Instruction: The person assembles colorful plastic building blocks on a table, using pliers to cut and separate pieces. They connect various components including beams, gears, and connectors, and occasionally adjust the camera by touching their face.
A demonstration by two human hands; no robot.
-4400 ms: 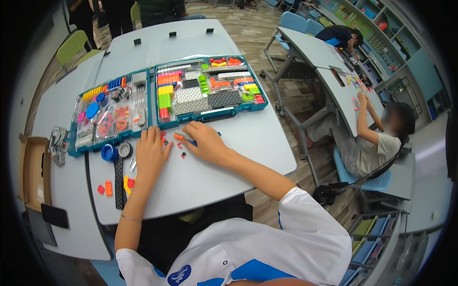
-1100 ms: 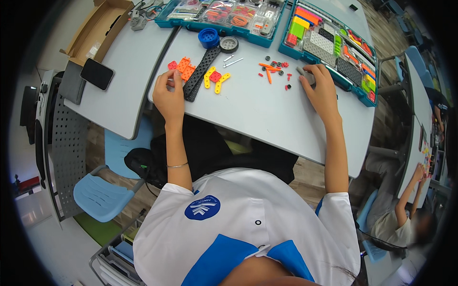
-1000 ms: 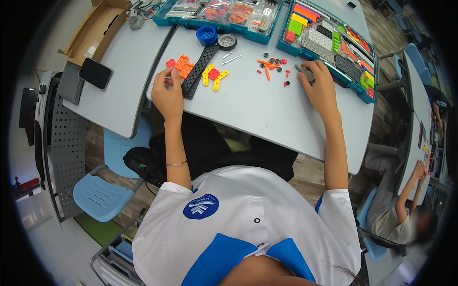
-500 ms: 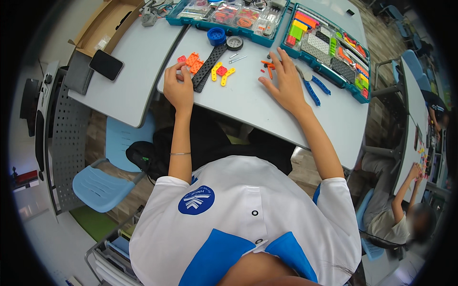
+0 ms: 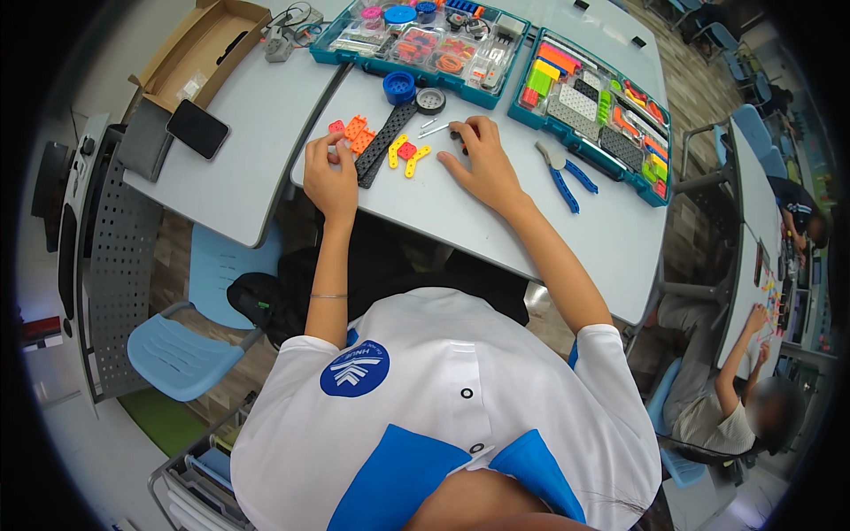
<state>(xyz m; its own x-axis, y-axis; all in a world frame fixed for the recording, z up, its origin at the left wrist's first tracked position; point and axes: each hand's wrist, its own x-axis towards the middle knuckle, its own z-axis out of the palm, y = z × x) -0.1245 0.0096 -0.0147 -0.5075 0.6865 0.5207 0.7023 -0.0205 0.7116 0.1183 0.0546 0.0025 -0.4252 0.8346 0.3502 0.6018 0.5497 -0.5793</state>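
Observation:
My left hand [image 5: 330, 177] has its fingers curled in at the left of the parts; whether anything is inside them is hidden. Just beyond its fingertips lie orange toy building pieces [image 5: 358, 134] and a red piece [image 5: 336, 126]. A long black perforated beam [image 5: 387, 142] crosses diagonally between my hands. Beside it are yellow angled connectors [image 5: 410, 164] with a red block [image 5: 406, 150] between them. My right hand [image 5: 485, 168], thumb and fingers apart, reaches over small dark pieces [image 5: 457, 137], partly covering them. Near its fingers lie metal shafts [image 5: 432, 129].
Blue-handled pliers [image 5: 567, 176] rest right of my right hand. A blue wheel [image 5: 399, 87] and a grey wheel [image 5: 430, 101] sit at the beam's far end. Two teal parts cases [image 5: 403, 66] [image 5: 589, 137] stand behind. Left are a phone [image 5: 198, 129] and a cardboard box [image 5: 197, 57].
My right hand has moved left, away from the pliers and toward the shafts, now covering the small orange pins. My left hand stays curled in nearly the same place.

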